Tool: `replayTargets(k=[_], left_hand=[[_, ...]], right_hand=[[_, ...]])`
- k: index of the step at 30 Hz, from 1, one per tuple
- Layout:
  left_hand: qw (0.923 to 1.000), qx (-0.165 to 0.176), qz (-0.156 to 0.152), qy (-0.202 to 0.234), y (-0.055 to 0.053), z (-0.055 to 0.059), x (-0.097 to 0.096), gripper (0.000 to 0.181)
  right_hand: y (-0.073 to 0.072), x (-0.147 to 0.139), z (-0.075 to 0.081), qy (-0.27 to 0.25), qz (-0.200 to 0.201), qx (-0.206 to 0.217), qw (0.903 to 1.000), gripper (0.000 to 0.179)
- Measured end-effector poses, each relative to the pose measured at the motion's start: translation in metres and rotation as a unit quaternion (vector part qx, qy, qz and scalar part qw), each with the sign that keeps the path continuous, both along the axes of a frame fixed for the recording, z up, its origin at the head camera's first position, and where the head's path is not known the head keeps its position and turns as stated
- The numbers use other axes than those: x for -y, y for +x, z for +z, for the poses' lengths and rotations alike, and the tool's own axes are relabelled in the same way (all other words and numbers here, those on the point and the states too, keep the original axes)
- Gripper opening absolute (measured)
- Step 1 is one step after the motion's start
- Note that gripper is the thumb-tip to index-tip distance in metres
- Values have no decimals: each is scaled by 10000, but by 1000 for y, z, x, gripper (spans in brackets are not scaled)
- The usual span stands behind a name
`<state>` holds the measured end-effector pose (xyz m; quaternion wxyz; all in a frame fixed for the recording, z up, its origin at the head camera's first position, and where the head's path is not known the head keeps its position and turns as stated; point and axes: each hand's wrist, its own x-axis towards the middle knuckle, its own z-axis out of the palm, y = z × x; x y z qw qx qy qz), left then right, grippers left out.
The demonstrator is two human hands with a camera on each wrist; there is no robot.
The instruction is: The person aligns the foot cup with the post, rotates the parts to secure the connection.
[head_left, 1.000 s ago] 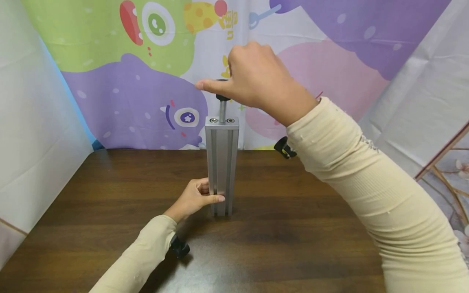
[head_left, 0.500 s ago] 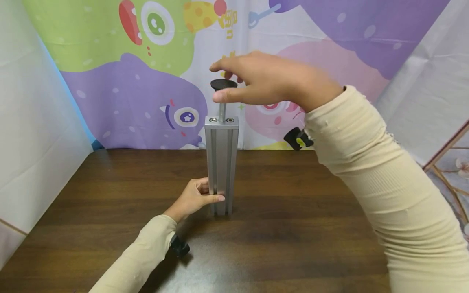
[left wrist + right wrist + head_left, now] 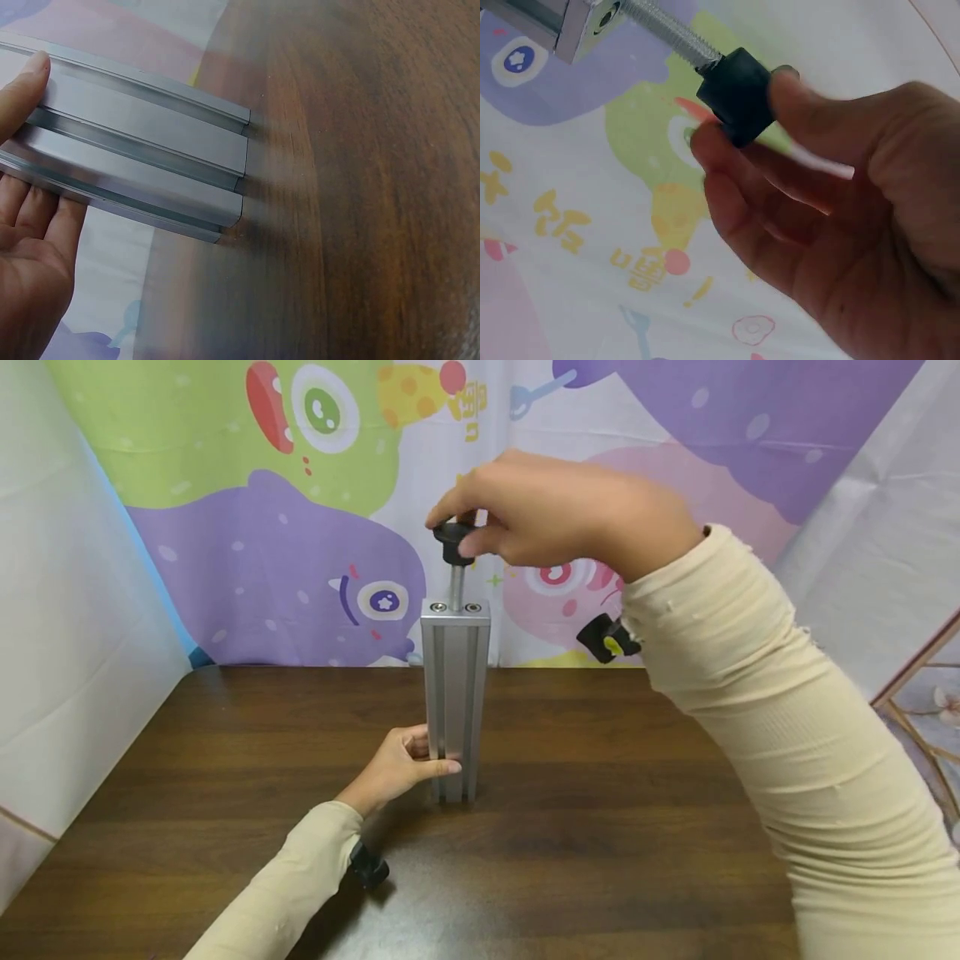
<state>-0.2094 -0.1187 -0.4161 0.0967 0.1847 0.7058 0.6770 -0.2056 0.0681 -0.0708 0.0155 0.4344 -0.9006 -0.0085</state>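
Observation:
A silver aluminium profile (image 3: 453,693) with grooved sides stands upright on the brown table, its lower end on the wood in the left wrist view. My left hand (image 3: 393,768) grips it low down, thumb across the near face and the other fingers behind its left edge. An end plate (image 3: 455,620) with two screws caps the top. From it rises a threaded rod (image 3: 671,34) bearing a black levelling foot (image 3: 739,94). Fingers and thumb of my right hand (image 3: 547,510) pinch this foot from the right; its far side is partly hidden by the fingers.
The wooden table (image 3: 600,827) reaches back to a cartoon-printed curtain (image 3: 277,568) close behind the profile. White cloth (image 3: 67,610) hangs at the left, more at the right. Black camera mounts (image 3: 367,864) hang from both sleeves.
My right hand was over the foot with its thumb stuck out to the left, then drew back with fingers spread apart; now fingertips and thumb have come together on the foot. My left hand stays put.

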Motion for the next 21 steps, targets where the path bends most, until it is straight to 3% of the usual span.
replayTargets(k=[7, 14, 21], left_hand=[[10000, -34, -3, 17, 2, 1, -2, 46], [10000, -12, 42, -28, 2, 2, -3, 46], [10000, 30, 58, -36, 1, 2, -2, 47]], right_hand=[[-2, 9, -12, -462, -1320, -637, 9881, 63], [-5, 13, -19, -935, -1661, -859, 9779, 65], [-5, 14, -20, -1028, -1726, -819, 9762, 64]])
